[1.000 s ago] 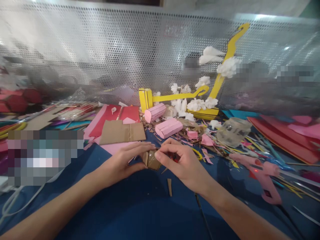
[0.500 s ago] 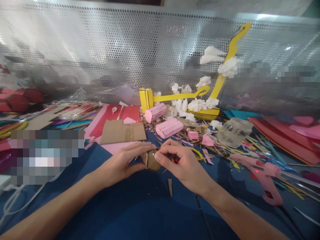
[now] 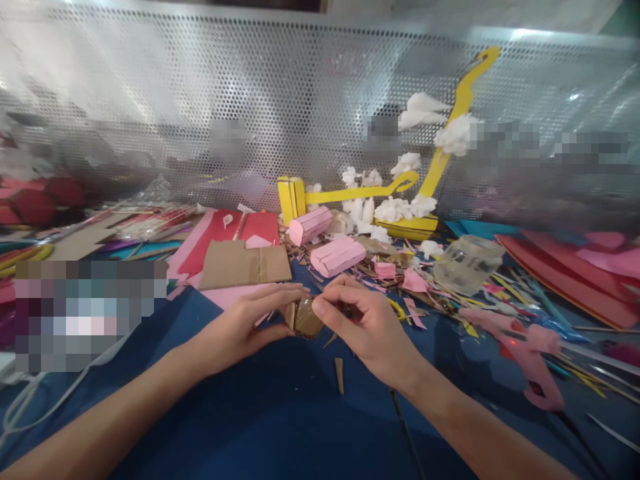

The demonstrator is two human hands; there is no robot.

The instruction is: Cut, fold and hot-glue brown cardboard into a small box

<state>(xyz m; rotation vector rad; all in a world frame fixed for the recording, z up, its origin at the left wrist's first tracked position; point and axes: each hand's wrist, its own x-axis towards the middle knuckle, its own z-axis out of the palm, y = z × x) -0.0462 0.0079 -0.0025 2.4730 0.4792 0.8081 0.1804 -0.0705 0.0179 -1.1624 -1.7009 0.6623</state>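
Note:
A small brown cardboard piece [image 3: 307, 319] with a shiny, many-sided end face sits between my hands over the blue table. From its left side my left hand [image 3: 265, 317] grips it, fingers over the top and thumb low on the near side. My right hand [image 3: 357, 317] is closed at the piece's right edge, thumb and fingertips pinched there; anything between those fingertips is hidden. Beyond them lie two pink paper-covered blocks [image 3: 338, 256]. A thin cardboard sliver [image 3: 339, 375] rests on the table just in front of the hands.
A pink glue gun [image 3: 525, 353] lies at the right, its cord running toward me. Cardboard sheet [image 3: 246, 263] and red paper [image 3: 200, 243] are at the back left. Yellow cut-outs with white flowers [image 3: 395, 210] stand against the perforated metal panel [image 3: 300, 87]. Scraps litter the back right.
My right hand has shifted very slightly right along the cardboard piece, baring a little more of its end face. My left hand stays in place.

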